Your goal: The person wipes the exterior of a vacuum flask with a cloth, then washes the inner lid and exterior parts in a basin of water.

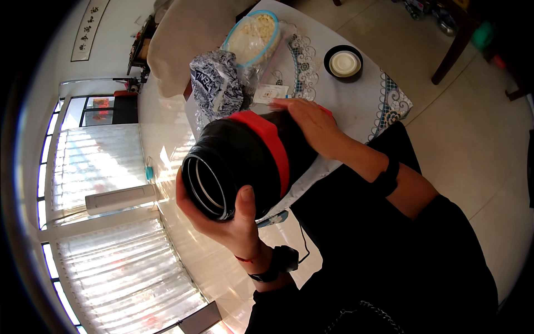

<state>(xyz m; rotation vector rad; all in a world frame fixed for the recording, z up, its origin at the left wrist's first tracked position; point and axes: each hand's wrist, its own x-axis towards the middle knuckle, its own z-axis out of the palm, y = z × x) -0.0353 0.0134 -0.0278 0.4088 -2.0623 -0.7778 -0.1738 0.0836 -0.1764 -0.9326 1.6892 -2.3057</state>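
A large black wide-mouthed insulated jar with a red band round its body lies tilted on its side between my hands. Its uncovered mouth, ringed with bare metal, points left toward me; the inside is too dark to make out. My left hand grips the mouth end from below, thumb on the near side. Over the far end, my right hand rests across the body and steadies it, its palm against the jar. A round black lid with a cream centre lies apart on the table.
The table wears a white cloth with a lace edge. Beyond the jar are a blue-and-white patterned bag, a blue-rimmed oval container under clear plastic and a small white card. A beige covered seat stands behind.
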